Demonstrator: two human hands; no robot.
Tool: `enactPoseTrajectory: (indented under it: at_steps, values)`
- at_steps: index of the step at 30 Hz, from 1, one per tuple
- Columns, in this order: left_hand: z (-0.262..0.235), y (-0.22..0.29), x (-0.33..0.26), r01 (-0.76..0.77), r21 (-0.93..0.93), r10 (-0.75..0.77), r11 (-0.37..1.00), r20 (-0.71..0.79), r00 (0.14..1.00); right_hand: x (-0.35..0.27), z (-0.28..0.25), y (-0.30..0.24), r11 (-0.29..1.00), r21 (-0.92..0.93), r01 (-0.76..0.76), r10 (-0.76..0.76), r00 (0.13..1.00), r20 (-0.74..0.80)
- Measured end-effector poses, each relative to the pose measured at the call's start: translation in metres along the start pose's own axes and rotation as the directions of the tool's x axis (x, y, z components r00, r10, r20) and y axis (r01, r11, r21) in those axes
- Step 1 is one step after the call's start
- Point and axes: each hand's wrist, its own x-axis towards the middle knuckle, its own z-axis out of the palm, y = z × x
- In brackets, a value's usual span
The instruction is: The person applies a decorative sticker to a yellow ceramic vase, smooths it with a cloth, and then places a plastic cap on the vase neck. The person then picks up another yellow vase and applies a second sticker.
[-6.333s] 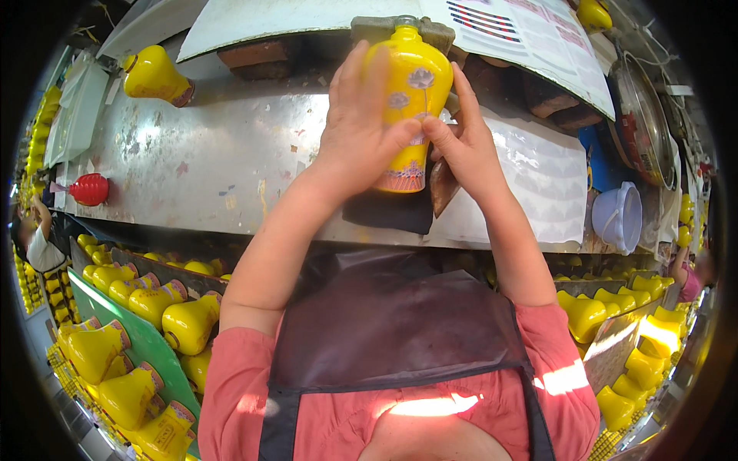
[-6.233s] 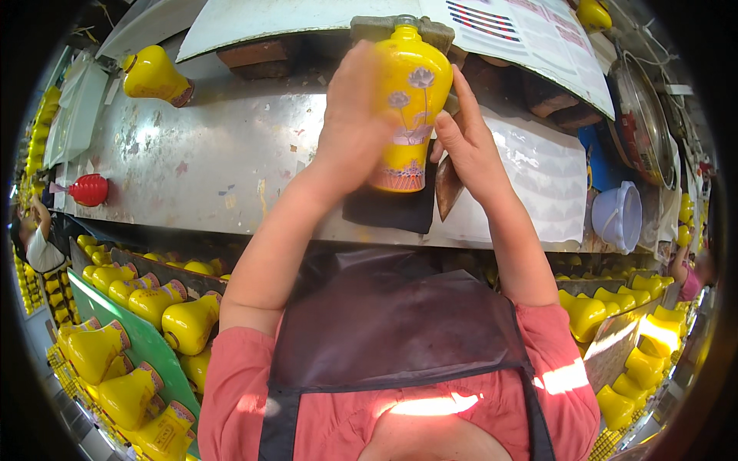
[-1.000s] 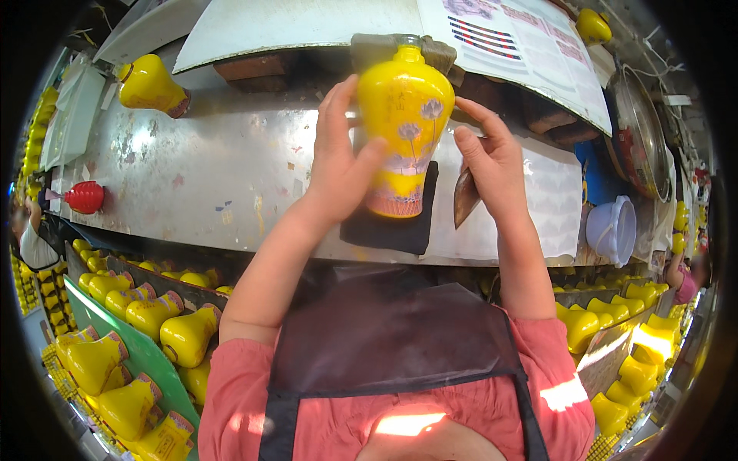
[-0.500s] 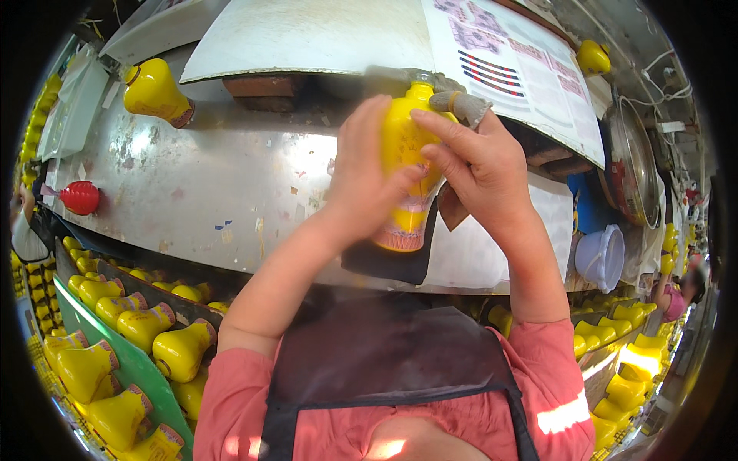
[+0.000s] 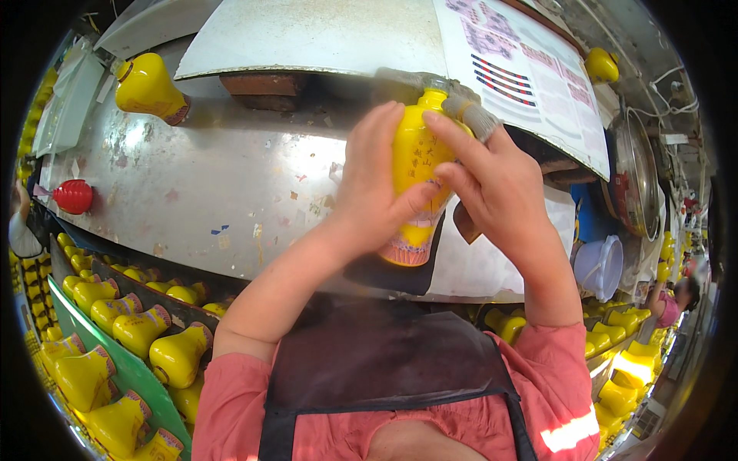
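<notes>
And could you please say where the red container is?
In the head view, the red container sits far left on the metal table, closer to the front edge than the upper-left yellow bottle.

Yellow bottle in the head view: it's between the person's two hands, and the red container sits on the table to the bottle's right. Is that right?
Not quite: in the head view, the red container sits on the table to the bottle's left, not its right. The yellow bottle is between the left hand and the right hand.
</notes>
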Motion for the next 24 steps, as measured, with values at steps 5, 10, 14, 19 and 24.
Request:
enactPoseTrajectory:
  at_steps: [5,10,14,19,24]
  values:
    - [0.002,-0.001,0.000,-0.009,-0.006,0.009,1.000,-0.004,1.000,-0.002,0.002,-0.001,0.985,-0.078,0.156,-0.159,0.987,-0.030]
    - [-0.001,0.000,-0.001,-0.009,0.009,0.009,1.000,0.019,1.000,0.001,0.000,0.003,0.999,0.033,0.018,-0.019,0.999,0.043]
    - [-0.001,0.000,0.000,-0.018,-0.004,0.018,1.000,0.014,1.000,-0.002,0.000,0.007,0.988,0.129,-0.083,0.070,0.993,0.100]
    - [-0.002,0.002,0.000,-0.005,-0.004,0.006,1.000,0.021,1.000,0.013,-0.006,0.018,0.956,0.198,-0.214,0.194,0.974,0.117]
    - [-0.003,0.002,0.001,-0.009,-0.018,0.009,1.000,0.012,1.000,0.036,-0.023,0.020,0.234,0.888,-0.397,0.593,0.782,0.193]
